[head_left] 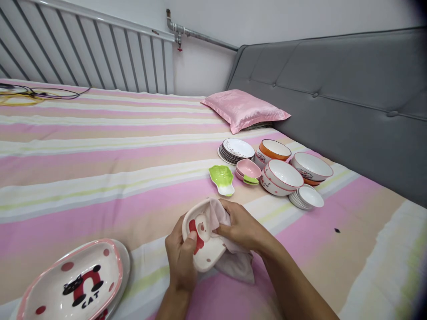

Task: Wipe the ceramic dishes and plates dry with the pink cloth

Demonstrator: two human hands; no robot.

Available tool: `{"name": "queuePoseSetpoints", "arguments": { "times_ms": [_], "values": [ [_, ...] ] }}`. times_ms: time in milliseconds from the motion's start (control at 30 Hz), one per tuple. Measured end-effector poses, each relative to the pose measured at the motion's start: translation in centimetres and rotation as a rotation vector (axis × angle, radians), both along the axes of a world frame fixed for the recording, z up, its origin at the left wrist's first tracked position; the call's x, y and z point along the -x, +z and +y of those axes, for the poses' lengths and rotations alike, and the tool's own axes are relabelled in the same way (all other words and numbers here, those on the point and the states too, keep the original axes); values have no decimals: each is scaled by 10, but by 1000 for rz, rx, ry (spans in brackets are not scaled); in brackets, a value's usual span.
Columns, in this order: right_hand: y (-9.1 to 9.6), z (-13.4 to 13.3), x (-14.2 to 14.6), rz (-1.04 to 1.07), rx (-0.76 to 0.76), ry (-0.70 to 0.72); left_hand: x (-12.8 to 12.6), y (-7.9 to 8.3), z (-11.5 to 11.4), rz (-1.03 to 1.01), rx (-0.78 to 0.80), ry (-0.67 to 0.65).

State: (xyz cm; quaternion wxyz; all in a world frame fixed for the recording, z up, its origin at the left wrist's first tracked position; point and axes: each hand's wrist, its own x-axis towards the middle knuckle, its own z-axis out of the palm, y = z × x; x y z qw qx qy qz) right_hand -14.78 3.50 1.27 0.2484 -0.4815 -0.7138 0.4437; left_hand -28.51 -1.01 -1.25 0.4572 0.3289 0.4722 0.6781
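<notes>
My left hand (182, 260) grips a small white dish (202, 242) with a pink rim and a red mark, tilted up over the striped bed sheet. My right hand (240, 226) is closed on a pale pink cloth (233, 262), pressing it into the dish's far side. Part of the cloth hangs below the dish.
A larger cat-print dish (70, 284) lies at the lower left. Toward the grey headboard (333, 98) stand a green leaf dish (222, 178), a pink dish (248, 170), a plate stack (236, 149), three bowls (283, 175) and small saucers (308, 198). A pink pillow (243, 109) lies beyond.
</notes>
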Motion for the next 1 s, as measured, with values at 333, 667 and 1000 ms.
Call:
{"name": "queuePoseSetpoints", "arguments": {
  "times_ms": [333, 667, 1000],
  "values": [
    [0, 3, 8, -8, -247, -61, 7, -2, 2, -73, 52, -198],
    [-2, 3, 8, -99, -288, -174, 4, 0, 4, -218, 22, -253],
    [-23, 15, 7, 63, -205, -419, 0, -1, 8, 26, 44, -315]
  ]
}}
